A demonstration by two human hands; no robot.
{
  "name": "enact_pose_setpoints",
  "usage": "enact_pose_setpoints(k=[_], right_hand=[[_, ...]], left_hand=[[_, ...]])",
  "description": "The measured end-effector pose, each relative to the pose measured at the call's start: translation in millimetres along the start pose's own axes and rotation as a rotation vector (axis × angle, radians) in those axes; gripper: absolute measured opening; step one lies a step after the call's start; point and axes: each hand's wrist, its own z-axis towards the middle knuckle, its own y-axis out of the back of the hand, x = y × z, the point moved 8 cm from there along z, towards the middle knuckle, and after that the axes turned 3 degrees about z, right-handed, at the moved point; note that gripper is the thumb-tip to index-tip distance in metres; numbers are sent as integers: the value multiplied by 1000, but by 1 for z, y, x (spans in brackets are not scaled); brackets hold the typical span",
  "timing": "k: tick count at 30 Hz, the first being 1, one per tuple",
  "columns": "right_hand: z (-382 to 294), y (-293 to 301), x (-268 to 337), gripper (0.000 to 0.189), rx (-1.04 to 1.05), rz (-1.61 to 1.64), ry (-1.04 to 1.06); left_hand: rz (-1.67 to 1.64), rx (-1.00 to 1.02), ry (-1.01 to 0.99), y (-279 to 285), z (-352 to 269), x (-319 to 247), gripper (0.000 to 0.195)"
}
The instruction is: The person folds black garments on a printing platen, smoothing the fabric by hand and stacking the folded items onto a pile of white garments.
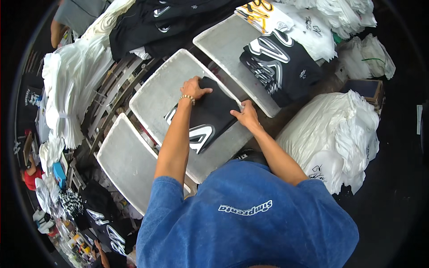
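A black fabric piece (214, 107) with large white printed lettering lies folded on the middle grey platen board (157, 87). My left hand (195, 88), a beaded bracelet at its wrist, rests on the fabric's far left edge with the thumb spread from the fingers. At the fabric's right corner, beside the board's edge, my right hand (246, 114) pinches the cloth between thumb and fingers. Part of the print is hidden under my left forearm.
Grey boards stand on both sides, the right one (228, 43) bearing printed black fabric (298, 70). A bulky white fabric bundle (331, 134) is at my right. White cloth (73, 80) hangs over racks at left. Other people are at the far left and lower left.
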Motion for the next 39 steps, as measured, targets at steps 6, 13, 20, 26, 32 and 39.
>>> enact_pose_setpoints(k=[6, 13, 20, 26, 32, 39], right_hand=[[4, -13, -7, 51, 144, 218, -115], [-41, 85, 197, 24, 105, 265, 657], [-77, 74, 220, 20, -55, 28, 1089], [-50, 13, 54, 20, 239, 16, 608], [-1, -19, -5, 30, 191, 535, 50], [4, -48, 22, 34, 191, 440, -107]], left_hand=[[-574, 426, 40, -13, 8, 28, 44], [-935, 19, -35, 175, -50, 41, 35], [-826, -360, -136, 166, -145, 82, 30], [-652, 13, 477, 3, -241, 169, 14], [-1191, -135, 645, -10, -213, 137, 39], [-659, -249, 506, -3, -201, 140, 41]])
